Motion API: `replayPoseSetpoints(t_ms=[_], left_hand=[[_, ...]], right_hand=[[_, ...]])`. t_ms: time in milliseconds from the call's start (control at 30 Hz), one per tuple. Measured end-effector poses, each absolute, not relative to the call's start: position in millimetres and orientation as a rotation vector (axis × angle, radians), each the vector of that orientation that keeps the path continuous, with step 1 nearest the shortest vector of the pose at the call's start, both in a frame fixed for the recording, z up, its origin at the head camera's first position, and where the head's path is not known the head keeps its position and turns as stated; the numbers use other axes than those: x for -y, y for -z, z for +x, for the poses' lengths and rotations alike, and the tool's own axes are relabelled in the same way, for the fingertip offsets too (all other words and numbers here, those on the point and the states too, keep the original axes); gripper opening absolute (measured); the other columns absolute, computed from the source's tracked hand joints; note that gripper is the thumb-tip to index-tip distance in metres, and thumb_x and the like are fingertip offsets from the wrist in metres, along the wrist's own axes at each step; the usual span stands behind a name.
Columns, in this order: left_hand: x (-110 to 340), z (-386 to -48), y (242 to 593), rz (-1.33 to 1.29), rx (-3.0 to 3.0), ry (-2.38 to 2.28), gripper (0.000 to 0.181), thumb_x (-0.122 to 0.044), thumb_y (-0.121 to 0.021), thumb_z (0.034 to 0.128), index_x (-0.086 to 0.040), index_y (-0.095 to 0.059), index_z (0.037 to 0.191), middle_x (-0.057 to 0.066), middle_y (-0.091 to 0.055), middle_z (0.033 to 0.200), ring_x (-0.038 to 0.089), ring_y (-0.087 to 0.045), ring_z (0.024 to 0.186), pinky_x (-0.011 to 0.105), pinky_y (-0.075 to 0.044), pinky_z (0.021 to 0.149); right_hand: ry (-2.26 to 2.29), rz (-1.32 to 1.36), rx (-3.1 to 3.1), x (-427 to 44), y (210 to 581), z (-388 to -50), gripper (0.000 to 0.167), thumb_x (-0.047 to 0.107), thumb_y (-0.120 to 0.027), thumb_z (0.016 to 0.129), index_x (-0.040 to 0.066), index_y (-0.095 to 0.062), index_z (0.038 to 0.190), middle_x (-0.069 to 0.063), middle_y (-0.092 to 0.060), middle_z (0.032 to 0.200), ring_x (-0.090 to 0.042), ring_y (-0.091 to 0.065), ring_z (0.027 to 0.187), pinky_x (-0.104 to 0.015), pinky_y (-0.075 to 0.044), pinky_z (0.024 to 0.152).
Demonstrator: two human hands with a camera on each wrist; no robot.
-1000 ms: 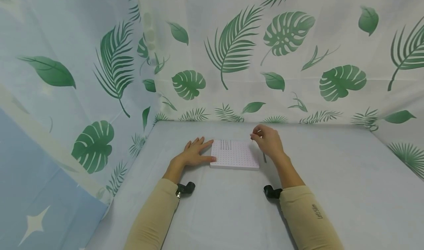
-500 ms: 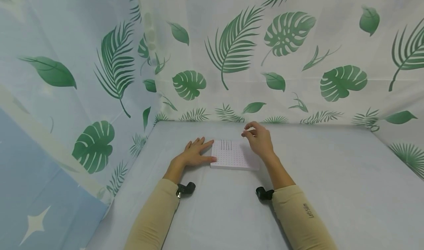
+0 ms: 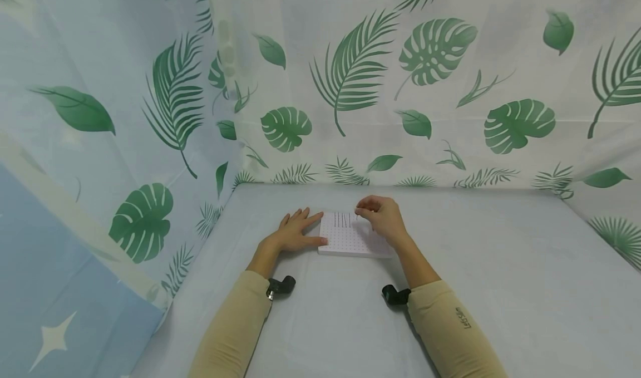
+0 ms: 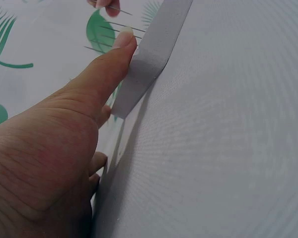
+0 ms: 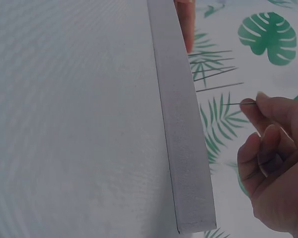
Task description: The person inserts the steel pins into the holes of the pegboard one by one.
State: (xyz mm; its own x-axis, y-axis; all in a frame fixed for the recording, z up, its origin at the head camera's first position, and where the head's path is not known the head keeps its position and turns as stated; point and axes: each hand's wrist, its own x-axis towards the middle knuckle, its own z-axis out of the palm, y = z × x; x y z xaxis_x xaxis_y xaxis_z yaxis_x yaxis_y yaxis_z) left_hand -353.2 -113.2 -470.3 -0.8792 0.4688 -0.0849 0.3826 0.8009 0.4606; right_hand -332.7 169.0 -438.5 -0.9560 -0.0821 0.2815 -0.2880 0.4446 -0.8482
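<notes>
A white rectangular board (image 3: 350,244) with a grid of dots lies flat on the table. Several thin dark needles (image 5: 219,87) stand upright in a row near its far edge. My left hand (image 3: 292,234) rests spread at the board's left side, its thumb on the near left part and its index fingertip at the far left corner. Over the far right part, my right hand (image 3: 383,216) pinches another needle (image 5: 233,104) between thumb and index finger, point down. In the right wrist view, that needle's lower tip is apart from the board's side edge (image 5: 181,124).
The board stands on a pale cloth-covered table (image 3: 330,322). A leaf-print curtain (image 3: 360,144) hangs behind the table, and a similar one (image 3: 125,161) closes off the left side. Dark wrist cameras (image 3: 397,295) jut inward from both sleeves.
My right hand has come left from beyond the board's right edge, carrying the needle over the board, and lowered. My left hand stays put. A thin dark strip right of the board is now hidden.
</notes>
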Motion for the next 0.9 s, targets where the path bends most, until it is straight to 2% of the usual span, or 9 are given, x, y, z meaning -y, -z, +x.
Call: replayPoseSetpoints(t_ms=[100, 267, 633, 900], left_hand=[[113, -353, 471, 0.669, -2.791, -0.656, 0.094, -0.076, -0.061, 0.0887, -0.033, -0.028, 0.166, 0.013, -0.011, 0.175, 0.035, -0.003, 0.163, 0.058, 0.003, 0.130], [113, -353, 472, 0.675, -2.796, -0.654, 0.094, -0.076, -0.061, 0.0888, -0.033, -0.028, 0.165, 0.013, -0.012, 0.175, 0.036, -0.004, 0.163, 0.058, 0.002, 0.130], [114, -354, 472, 0.680, -2.801, -0.651, 0.094, -0.078, -0.060, 0.0884, -0.034, -0.028, 0.165, 0.013, -0.012, 0.175, 0.036, -0.004, 0.163, 0.058, 0.002, 0.130], [114, -353, 472, 0.681, -2.801, -0.651, 0.095, -0.078, -0.060, 0.0883, -0.034, -0.028, 0.166, 0.013, -0.011, 0.175, 0.035, -0.003, 0.163, 0.058, 0.003, 0.130]], right_hand=[[-1.497, 0.308, 2.535, -170, 442, -334, 0.009, 0.016, -0.075, 0.097, 0.009, -0.076, 0.102, -0.012, -0.079, 0.097, -0.029, -0.067, 0.083, -0.024, -0.052, 0.059], [-1.473, 0.342, 2.566, -171, 448, -337, 0.009, 0.015, -0.077, 0.095, 0.008, -0.077, 0.101, -0.009, -0.080, 0.093, -0.027, -0.075, 0.087, -0.026, -0.054, 0.072], [-1.461, 0.387, 2.598, -167, 451, -337, 0.008, 0.011, -0.075, 0.096, 0.004, -0.076, 0.100, -0.011, -0.080, 0.092, -0.022, -0.076, 0.084, -0.025, -0.058, 0.070], [-1.346, 0.397, 2.628, -166, 450, -336, 0.007, 0.011, -0.075, 0.096, 0.006, -0.077, 0.100, -0.008, -0.080, 0.093, -0.018, -0.075, 0.083, -0.027, -0.055, 0.069]])
